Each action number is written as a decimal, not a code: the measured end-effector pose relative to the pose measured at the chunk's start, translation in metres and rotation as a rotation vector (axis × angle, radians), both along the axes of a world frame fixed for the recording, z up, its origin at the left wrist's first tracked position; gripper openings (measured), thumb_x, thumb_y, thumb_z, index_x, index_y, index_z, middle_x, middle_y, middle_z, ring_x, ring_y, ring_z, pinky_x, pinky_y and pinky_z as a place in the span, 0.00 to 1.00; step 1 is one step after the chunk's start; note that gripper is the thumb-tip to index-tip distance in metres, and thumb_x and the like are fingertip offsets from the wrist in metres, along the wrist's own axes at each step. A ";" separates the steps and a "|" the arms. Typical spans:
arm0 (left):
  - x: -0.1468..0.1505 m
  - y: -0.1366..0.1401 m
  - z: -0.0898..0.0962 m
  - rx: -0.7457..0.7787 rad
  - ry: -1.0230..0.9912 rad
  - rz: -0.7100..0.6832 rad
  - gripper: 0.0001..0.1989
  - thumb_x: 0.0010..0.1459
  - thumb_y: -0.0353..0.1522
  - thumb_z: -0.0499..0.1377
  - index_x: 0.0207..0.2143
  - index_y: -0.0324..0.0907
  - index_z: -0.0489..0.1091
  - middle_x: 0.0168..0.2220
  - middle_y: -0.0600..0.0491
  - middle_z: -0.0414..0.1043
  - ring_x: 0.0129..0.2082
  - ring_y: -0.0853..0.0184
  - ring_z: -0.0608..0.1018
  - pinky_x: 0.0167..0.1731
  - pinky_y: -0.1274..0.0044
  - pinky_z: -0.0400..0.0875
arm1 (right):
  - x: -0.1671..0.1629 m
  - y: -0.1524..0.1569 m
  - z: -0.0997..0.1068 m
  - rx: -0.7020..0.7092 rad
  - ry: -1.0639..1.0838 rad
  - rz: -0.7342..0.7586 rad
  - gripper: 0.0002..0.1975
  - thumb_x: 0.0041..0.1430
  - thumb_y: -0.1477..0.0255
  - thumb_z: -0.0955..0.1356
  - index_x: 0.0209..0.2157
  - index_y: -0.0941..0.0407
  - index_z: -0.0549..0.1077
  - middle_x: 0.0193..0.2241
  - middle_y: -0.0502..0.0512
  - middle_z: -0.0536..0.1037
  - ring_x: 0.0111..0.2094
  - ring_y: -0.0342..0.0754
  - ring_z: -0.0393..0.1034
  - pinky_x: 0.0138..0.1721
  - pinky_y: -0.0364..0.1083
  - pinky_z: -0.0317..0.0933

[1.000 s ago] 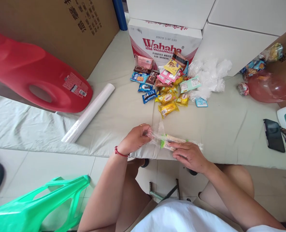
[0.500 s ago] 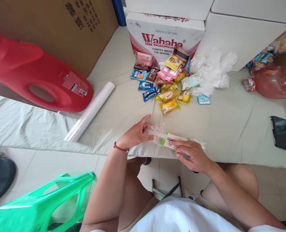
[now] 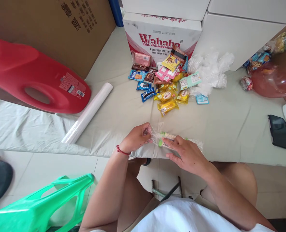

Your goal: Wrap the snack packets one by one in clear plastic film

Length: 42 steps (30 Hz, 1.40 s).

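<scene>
My left hand [image 3: 139, 137] is closed around the gathered left end of a clear plastic bag [image 3: 154, 135]. Inside the bag lies a green-and-cream wrapped snack [image 3: 165, 142], flat near the table's front edge. On top of that snack rests my right hand [image 3: 187, 153], its index finger stretched along the wrapper and its thumb apart. Part of the snack is hidden beneath my right hand. Farther back is a heap of small wrapped snacks, among them a yellow packet [image 3: 167, 107] and a dark blue packet [image 3: 148, 94].
A plastic film roll [image 3: 87, 112] and a red jug [image 3: 61, 83] stand on the left. Crumpled clear bags [image 3: 214, 72] lie beside the heap, before a Wahaha carton [image 3: 135, 38]. To the right are a black phone [image 3: 279, 131] and a red balloon [image 3: 273, 80].
My left hand's fingers have closed on the bag's end, which is now bunched up. My right hand has shifted slightly left along the wrapped snack.
</scene>
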State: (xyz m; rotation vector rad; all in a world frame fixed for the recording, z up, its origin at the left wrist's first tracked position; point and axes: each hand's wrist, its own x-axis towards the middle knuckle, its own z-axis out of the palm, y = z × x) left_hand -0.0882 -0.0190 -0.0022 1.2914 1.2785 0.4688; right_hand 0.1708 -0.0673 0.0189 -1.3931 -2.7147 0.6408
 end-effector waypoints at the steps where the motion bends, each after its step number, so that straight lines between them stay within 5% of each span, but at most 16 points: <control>1: 0.000 0.000 0.000 -0.021 0.020 0.019 0.06 0.53 0.34 0.59 0.30 0.45 0.63 0.25 0.60 0.69 0.26 0.67 0.77 0.26 0.77 0.64 | 0.000 -0.001 0.000 0.028 -0.015 0.031 0.27 0.69 0.60 0.67 0.67 0.44 0.65 0.42 0.57 0.74 0.35 0.50 0.72 0.34 0.47 0.64; 5: 0.001 -0.002 0.001 -0.034 0.014 0.090 0.06 0.53 0.33 0.59 0.32 0.45 0.62 0.23 0.62 0.68 0.21 0.69 0.74 0.25 0.77 0.62 | -0.001 -0.008 -0.005 0.119 -0.065 0.072 0.25 0.66 0.67 0.69 0.64 0.44 0.69 0.41 0.58 0.73 0.32 0.49 0.70 0.32 0.47 0.63; 11: 0.031 -0.017 0.008 0.089 -0.106 0.186 0.13 0.58 0.44 0.60 0.35 0.43 0.66 0.30 0.58 0.69 0.30 0.68 0.72 0.34 0.74 0.67 | -0.010 -0.011 -0.003 0.173 -0.147 0.061 0.25 0.67 0.69 0.67 0.64 0.44 0.68 0.39 0.57 0.72 0.32 0.48 0.68 0.31 0.46 0.59; 15: 0.056 -0.030 0.006 0.257 0.113 0.179 0.04 0.54 0.31 0.62 0.34 0.44 0.69 0.31 0.57 0.70 0.32 0.67 0.72 0.35 0.75 0.66 | -0.009 -0.011 0.000 0.121 -0.145 0.047 0.23 0.67 0.70 0.67 0.63 0.45 0.69 0.38 0.57 0.71 0.31 0.48 0.66 0.32 0.47 0.59; 19: 0.071 -0.040 0.011 0.403 0.098 0.161 0.10 0.55 0.24 0.56 0.32 0.44 0.75 0.32 0.54 0.73 0.32 0.67 0.75 0.35 0.75 0.69 | -0.003 -0.012 0.000 0.037 -0.030 0.043 0.19 0.66 0.71 0.68 0.58 0.50 0.73 0.40 0.58 0.71 0.37 0.52 0.68 0.38 0.50 0.62; 26: 0.080 -0.046 0.004 0.498 0.118 -0.030 0.17 0.64 0.26 0.52 0.47 0.44 0.79 0.44 0.51 0.84 0.45 0.61 0.82 0.48 0.70 0.75 | 0.020 -0.022 -0.002 -0.170 0.410 -0.018 0.16 0.66 0.69 0.69 0.54 0.50 0.75 0.49 0.60 0.74 0.52 0.55 0.70 0.54 0.56 0.66; 29: 0.084 -0.047 -0.013 0.490 0.155 0.018 0.20 0.63 0.23 0.51 0.49 0.46 0.79 0.47 0.53 0.83 0.48 0.62 0.83 0.48 0.71 0.77 | 0.039 -0.022 -0.009 -0.226 0.661 -0.282 0.11 0.71 0.66 0.64 0.46 0.51 0.78 0.40 0.55 0.79 0.43 0.49 0.75 0.46 0.49 0.69; 32: 0.089 -0.047 -0.021 0.507 0.211 0.074 0.21 0.63 0.22 0.52 0.46 0.49 0.80 0.45 0.56 0.84 0.46 0.64 0.84 0.47 0.73 0.78 | 0.058 -0.016 -0.024 -0.011 0.648 -0.721 0.14 0.70 0.60 0.65 0.42 0.53 0.78 0.33 0.53 0.76 0.34 0.48 0.72 0.37 0.47 0.67; 34: 0.092 -0.047 -0.020 0.548 0.267 0.076 0.20 0.62 0.22 0.53 0.45 0.50 0.80 0.43 0.57 0.84 0.44 0.64 0.84 0.45 0.73 0.78 | 0.066 -0.010 -0.035 0.137 0.507 -0.851 0.18 0.66 0.56 0.68 0.46 0.54 0.78 0.36 0.56 0.75 0.37 0.52 0.71 0.41 0.51 0.68; 38: 0.090 -0.042 -0.014 0.616 0.426 0.128 0.18 0.62 0.27 0.59 0.53 0.45 0.76 0.51 0.48 0.79 0.52 0.56 0.78 0.51 0.66 0.75 | 0.075 -0.004 -0.041 0.033 0.387 -0.695 0.25 0.62 0.54 0.71 0.56 0.52 0.76 0.46 0.61 0.74 0.49 0.58 0.69 0.50 0.58 0.67; 42: 0.081 -0.031 -0.012 0.424 0.548 0.140 0.34 0.54 0.39 0.69 0.61 0.35 0.69 0.58 0.37 0.69 0.58 0.47 0.70 0.58 0.60 0.68 | 0.097 -0.008 -0.030 -0.075 0.506 -0.409 0.11 0.69 0.66 0.66 0.45 0.46 0.81 0.38 0.55 0.75 0.42 0.52 0.70 0.44 0.53 0.67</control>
